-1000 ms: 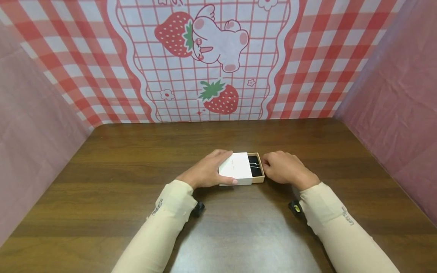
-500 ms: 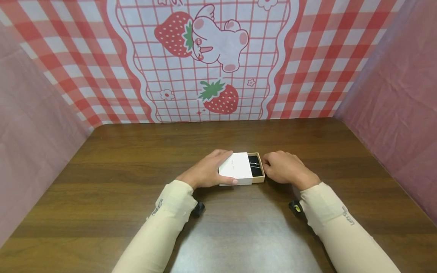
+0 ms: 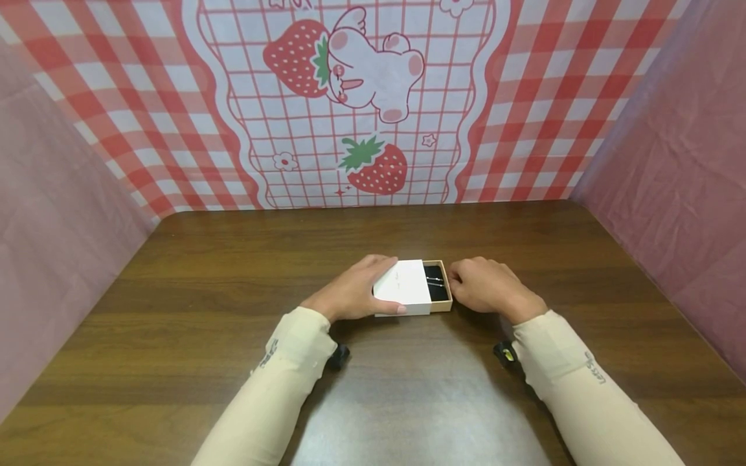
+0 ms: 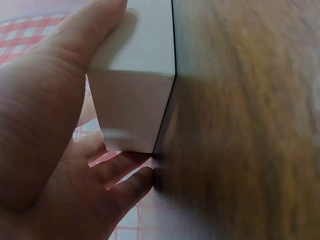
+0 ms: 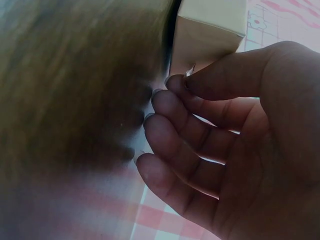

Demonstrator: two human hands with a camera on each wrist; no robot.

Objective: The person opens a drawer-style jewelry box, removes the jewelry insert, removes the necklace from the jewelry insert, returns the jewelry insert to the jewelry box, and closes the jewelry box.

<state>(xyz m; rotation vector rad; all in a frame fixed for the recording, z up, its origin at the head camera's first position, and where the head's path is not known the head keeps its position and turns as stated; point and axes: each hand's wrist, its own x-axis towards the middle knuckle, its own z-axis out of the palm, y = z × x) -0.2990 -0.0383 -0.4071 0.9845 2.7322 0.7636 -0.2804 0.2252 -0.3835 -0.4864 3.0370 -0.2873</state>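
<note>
A white jewelry box [image 3: 408,285] lies flat on the table, its kraft-edged drawer [image 3: 449,298] slid partly out to the right. Inside, thin silver chains [image 3: 435,282] cross a black pad [image 3: 437,293]. My left hand [image 3: 358,288] grips the box's sleeve from the left, thumb along the near side and fingers around the far side. At the drawer's end, my right hand [image 3: 486,285] has curled fingers. In the right wrist view, its thumb and forefinger [image 5: 215,80] pinch together right at the drawer's end face [image 5: 202,45]; what lies between them is hidden.
The brown wooden table [image 3: 373,401] runs back to a red checked cloth [image 3: 536,97] with strawberries on it. Pink cloths [image 3: 670,162] hang at both sides. Dark wrist cameras [image 3: 504,354] sit under the cream sleeves [image 3: 583,382].
</note>
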